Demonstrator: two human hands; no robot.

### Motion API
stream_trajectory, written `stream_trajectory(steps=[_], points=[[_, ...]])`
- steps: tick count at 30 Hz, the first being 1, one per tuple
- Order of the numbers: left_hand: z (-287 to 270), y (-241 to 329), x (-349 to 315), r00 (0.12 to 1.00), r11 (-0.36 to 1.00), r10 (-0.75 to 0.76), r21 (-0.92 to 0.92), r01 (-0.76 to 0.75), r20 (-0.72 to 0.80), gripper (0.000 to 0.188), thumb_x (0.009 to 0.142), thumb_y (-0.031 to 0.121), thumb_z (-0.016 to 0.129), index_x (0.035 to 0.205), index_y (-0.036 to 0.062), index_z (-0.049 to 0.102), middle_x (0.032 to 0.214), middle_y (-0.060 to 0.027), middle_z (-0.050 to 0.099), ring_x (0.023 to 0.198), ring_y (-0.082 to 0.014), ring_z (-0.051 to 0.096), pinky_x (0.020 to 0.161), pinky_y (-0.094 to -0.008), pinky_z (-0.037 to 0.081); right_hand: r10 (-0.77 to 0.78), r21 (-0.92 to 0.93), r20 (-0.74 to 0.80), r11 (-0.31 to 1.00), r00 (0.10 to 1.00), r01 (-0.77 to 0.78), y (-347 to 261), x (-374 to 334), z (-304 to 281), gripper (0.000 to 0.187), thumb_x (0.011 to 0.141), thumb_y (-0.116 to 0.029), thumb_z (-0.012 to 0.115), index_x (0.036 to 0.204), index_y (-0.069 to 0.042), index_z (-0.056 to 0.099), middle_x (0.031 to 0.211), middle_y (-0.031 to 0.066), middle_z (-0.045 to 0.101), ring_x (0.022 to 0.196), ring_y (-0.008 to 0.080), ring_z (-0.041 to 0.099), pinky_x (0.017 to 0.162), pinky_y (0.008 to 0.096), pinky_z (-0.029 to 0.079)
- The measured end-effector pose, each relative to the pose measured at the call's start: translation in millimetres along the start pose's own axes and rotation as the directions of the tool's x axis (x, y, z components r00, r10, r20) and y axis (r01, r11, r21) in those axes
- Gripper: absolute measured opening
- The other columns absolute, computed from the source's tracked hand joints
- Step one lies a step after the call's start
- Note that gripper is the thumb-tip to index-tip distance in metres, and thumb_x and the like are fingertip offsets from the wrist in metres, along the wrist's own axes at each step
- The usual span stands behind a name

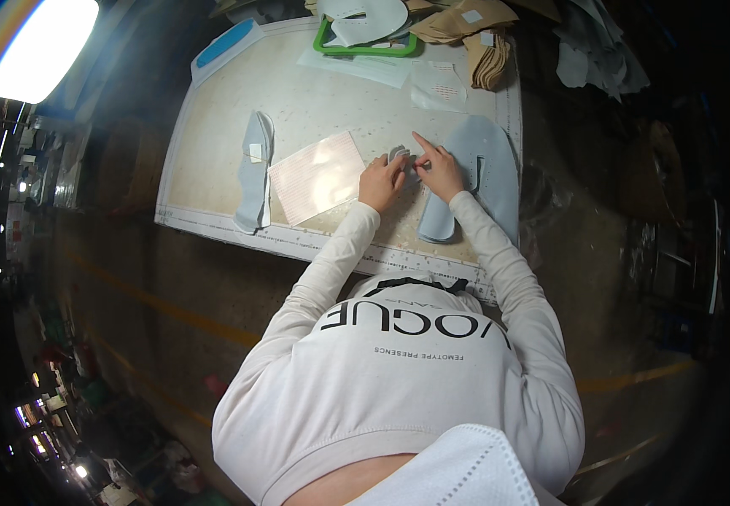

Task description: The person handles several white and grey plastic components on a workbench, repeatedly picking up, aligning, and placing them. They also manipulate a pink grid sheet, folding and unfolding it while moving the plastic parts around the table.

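white face mask (466,464) sat nearest the camera, at the lower edge, over the wearer's white printed top (398,379). both long sleeves reached forward onto a pale counter (213,143).

left grip (382,181), bare, lay palm down, fingertips on a small grey piece (398,153); could not tell if it was clamped on it or just resting. right grip (441,172) was just beside it, index finger stretched out ahead, thumb and other fingers bunched low by the grey piece; too small to tell if they pinched anything. small grey piece was on the counter between the two, partly covered by the left fingers.

right of the hands: big grey-blue panel (483,139), rounded far end, slot cut in it, plus a narrower grey-blue part (438,221) toward the near edge. left of the hands: pink-lined sheet (318,179), glossy, set at an angle. farther left, long grey-blue stack (252,185) with white tag (255,153) on it.

far side of the counter: green tray (365,51) with white cut pieces (369,21) on top, clear sheet (439,87) nearer, tan stack (488,63) at the right, blue oval (226,44) on a white piece at far left corner. printed ruler strip (382,256) ran along the near edge.
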State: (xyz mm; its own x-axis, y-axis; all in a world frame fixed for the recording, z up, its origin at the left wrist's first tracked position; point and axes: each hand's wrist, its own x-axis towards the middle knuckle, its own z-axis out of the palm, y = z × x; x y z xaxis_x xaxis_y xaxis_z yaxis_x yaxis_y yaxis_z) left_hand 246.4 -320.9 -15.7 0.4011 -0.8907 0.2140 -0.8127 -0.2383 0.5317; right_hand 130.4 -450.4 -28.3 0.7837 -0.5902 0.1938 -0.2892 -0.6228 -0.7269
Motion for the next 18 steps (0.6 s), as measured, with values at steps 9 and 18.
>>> stream_trajectory(steps=[9,18], points=[[6,7,-4,0.992,0.997,0.063,0.043,-0.058,-0.111,0.042,0.069,0.024,0.074,0.106,0.0145,0.058,0.095,-0.0122,0.058,0.090,-0.0323,0.058,0.075,-0.0412,0.049,-0.115,-0.143,-0.082,0.984,0.990,0.103,7,10,4,0.072,0.074,0.001,0.062,0.139,-0.023,0.043,0.085,0.0055,0.062,0.083,0.0232,0.061,0.076,0.0378,0.049],[5,0,-1,0.995,1.000,0.026,-0.009,-0.027,-0.095,0.034,0.075,0.016,0.066,0.108,0.0160,0.060,0.085,-0.0114,0.058,0.081,-0.0302,0.060,0.070,-0.0405,0.049,-0.075,0.162,0.024,0.984,0.997,0.070,-2,6,-1,0.079,0.072,0.014,0.053,0.142,-0.018,0.037,0.100,0.0140,0.053,0.081,0.0315,0.061,0.073,0.0401,0.051]])
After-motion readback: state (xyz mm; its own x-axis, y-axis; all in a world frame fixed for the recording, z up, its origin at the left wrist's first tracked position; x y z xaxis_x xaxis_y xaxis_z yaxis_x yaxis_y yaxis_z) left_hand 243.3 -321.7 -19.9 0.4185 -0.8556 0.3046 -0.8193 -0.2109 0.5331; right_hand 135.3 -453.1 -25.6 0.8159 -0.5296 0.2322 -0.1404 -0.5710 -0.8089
